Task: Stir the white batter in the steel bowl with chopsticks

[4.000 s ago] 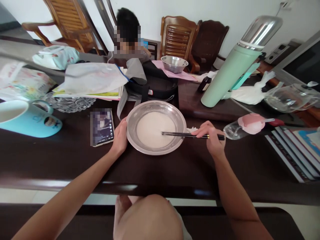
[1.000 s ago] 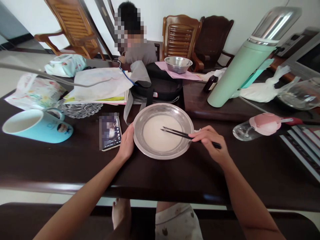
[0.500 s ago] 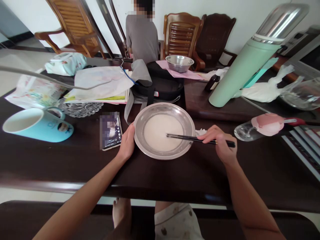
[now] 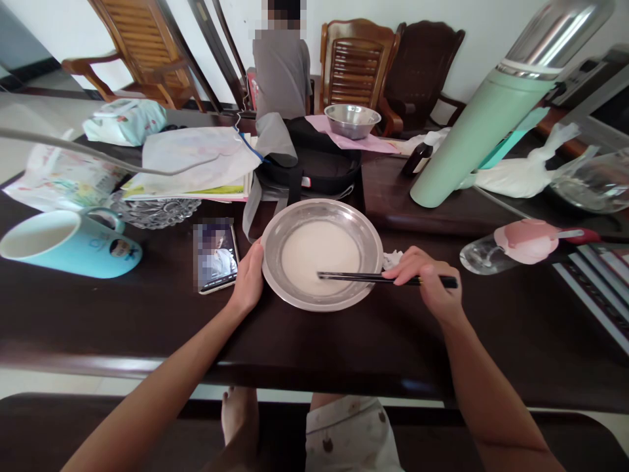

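Note:
A wide metal bowl stands on the dark table in front of me, holding a milky white liquid. My left hand grips the bowl's left rim, fingers on the outer side and partly hidden. Black chopsticks are pinched in my right hand at the bowl's right side. Their tips dip into the liquid near its lower middle. Beside my left hand lies a phone with its screen lit. A crumpled white tissue sits between the bowl and my right hand.
On the left stand a blue mug and a glass dish. Behind the bowl are a black bag and a small metal bowl. Rightward are a green thermos and a pink-lidded bottle. A person is beyond the table.
The chopstick tips have moved slightly left and toward me in the liquid. My left hand keeps its hold on the bowl. The phone's picture has changed.

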Motion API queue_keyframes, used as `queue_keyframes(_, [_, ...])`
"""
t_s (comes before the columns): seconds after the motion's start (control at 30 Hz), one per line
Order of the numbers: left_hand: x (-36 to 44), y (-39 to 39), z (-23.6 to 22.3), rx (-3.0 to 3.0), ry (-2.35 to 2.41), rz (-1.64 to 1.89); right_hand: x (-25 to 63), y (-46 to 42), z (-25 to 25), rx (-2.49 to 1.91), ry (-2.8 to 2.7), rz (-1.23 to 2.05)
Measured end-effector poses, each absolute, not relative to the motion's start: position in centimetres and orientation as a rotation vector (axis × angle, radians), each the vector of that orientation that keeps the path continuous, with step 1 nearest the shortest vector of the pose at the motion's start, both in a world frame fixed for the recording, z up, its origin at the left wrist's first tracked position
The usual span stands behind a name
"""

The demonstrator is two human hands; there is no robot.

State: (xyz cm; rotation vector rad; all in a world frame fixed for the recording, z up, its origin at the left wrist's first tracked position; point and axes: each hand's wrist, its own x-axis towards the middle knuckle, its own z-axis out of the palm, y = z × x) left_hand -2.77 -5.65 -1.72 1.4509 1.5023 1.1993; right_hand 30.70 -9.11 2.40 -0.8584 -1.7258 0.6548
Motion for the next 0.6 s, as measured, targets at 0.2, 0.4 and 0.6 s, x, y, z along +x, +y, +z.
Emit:
queue_keyframes(0.2, [-2.66, -5.70, -1.39, 1.446, 1.526, 1.196, 29.89, -8.88, 2.62, -0.922, -1.927, 0.600])
queue_keyframes(0.4, [-2.71, -5.67, -1.71, 1.433, 1.499, 1.216, 30.59, -9.20, 2.29, -0.867, -1.697, 0.642])
queue_keyframes(0.6, [-2.80, -5.54, -2.00, 1.445, 1.501, 1.215, 29.97, -8.98, 2.38, -0.914, -1.933, 0.628])
